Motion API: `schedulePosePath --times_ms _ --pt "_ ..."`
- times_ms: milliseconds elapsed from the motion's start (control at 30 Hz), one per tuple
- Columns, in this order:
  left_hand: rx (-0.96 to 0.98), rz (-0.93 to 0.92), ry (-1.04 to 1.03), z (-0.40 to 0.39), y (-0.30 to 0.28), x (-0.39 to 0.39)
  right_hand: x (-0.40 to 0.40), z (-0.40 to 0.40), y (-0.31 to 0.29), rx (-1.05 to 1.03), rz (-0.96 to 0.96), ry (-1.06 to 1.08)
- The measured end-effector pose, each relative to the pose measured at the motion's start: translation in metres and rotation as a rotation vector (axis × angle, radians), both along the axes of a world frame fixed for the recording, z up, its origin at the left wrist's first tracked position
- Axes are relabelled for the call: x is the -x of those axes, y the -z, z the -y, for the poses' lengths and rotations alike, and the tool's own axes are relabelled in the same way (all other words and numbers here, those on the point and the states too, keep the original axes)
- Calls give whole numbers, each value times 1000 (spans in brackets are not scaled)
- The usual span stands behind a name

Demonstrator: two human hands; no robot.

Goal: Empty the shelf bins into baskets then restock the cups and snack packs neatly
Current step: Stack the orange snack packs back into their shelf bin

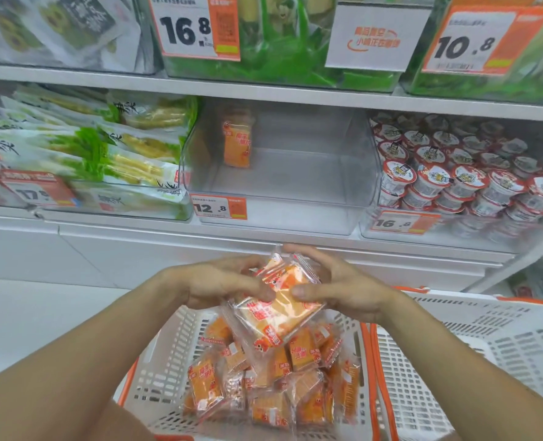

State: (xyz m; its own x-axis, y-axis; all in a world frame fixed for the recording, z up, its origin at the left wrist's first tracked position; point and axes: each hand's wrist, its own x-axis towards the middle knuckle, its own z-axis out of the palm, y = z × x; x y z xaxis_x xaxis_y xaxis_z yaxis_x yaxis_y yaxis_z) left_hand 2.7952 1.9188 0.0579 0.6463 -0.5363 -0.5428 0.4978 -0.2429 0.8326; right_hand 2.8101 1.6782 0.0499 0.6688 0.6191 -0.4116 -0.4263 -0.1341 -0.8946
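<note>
Your left hand and right hand together gripped a small stack of orange snack packs, thumbs pressed on the top pack and fingers curled round the far edges. The stack sat tilted above the white basket, its long axis running from lower left to upper right, with the printed face turned up toward you. More loose packs lay heaped in that basket at mixed angles. A second basket stood just beside it on the right. In the clear middle bin, one pack stood upright near the back left wall. Cups filled the bin to its right.
</note>
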Motion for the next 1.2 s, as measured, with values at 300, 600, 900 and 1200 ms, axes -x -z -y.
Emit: schedulePosePath --times_ms 300,600,900,1200 --pt "-10 19 -127 -6 -1 -13 -8 -2 12 -51 -59 300" --pt "137 -18 -483 9 9 -14 4 -16 28 -278 -204 553" --pt "34 192 -406 -9 -4 -20 -8 -2 16 244 150 158" --pt "-135 386 -255 -17 -12 -15 -8 -35 2 417 448 -132"
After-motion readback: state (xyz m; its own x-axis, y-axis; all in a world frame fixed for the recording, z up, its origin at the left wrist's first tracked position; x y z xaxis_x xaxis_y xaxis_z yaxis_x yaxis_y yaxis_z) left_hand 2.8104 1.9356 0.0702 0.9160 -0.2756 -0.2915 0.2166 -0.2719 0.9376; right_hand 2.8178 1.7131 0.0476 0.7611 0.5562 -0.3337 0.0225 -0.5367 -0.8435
